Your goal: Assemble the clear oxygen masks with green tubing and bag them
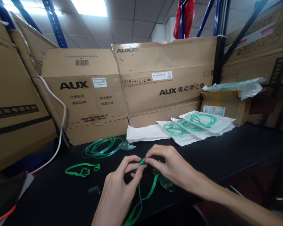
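Observation:
Between the fingertips of both hands is one end of a green elastic strap [153,187], folded into a small bit. My left hand [119,185] pinches it from the left, and my right hand [173,164] pinches it from the right. The rest of the strap hangs in a loop below and runs toward the table's near edge. Under my right hand lies a clear greenish plastic mask [166,182], partly hidden by the hand. A second green strap [81,169] lies curled to the left. Behind my left hand rests coiled green tubing [103,147] with a clear connector piece [127,146].
White packets [202,121] with green tubing overlap at the back right, beside a cardboard box [226,106] topped by another packet. Large cartons [165,81] wall off the back of the black table [217,157]. A white cable [62,125] and a dark device [7,194] are left.

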A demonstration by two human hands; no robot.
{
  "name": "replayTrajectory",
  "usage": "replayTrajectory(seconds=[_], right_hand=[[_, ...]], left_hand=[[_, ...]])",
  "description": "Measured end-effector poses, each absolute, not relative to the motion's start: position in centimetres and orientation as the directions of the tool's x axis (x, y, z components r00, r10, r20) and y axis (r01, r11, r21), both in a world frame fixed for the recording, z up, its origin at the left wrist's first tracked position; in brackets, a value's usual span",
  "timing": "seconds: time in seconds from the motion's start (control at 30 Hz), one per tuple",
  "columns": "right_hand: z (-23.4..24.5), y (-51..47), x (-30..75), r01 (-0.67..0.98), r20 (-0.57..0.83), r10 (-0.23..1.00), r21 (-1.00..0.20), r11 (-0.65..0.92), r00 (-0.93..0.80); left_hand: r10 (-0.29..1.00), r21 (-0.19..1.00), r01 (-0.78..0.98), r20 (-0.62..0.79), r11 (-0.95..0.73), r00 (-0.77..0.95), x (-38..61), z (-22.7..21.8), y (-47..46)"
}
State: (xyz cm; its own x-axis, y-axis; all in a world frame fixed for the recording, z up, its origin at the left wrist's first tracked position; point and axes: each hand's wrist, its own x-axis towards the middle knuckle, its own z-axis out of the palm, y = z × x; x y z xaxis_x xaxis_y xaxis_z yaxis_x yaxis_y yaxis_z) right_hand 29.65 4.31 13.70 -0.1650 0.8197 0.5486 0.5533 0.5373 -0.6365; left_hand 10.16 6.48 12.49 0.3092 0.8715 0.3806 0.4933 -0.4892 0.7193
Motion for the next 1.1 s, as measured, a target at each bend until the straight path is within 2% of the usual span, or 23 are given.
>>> replayTrajectory(seconds=[0.17, 0.6, 0.97, 1.1], right_hand=[[13.91, 3.82, 29.63, 0.511, 0.56, 0.821, -0.675, 0.532, -0.115], [13.68, 3.9, 29.53, 0.403, 0.575, 0.817, -0.737, 0.543, -0.051], [13.6, 3.98, 29.27, 0.338, 0.567, 0.823, -0.771, 0.54, -0.024], [13.53, 3.99, 29.24, 0.323, 0.557, 0.831, -0.784, 0.53, -0.01]], left_hand=[[0.876, 0.74, 0.472, 0.371, -0.479, 0.308, 10.17, 12.77, 6.47], [0.739, 0.548, 0.51, 0.587, -0.663, 0.329, 10.82, 12.58, 5.86], [0.704, 0.54, 0.483, 0.656, -0.689, 0.27, 10.69, 12.67, 5.7], [0.769, 0.611, 0.483, 0.585, -0.627, 0.259, 10.61, 12.75, 5.78]])
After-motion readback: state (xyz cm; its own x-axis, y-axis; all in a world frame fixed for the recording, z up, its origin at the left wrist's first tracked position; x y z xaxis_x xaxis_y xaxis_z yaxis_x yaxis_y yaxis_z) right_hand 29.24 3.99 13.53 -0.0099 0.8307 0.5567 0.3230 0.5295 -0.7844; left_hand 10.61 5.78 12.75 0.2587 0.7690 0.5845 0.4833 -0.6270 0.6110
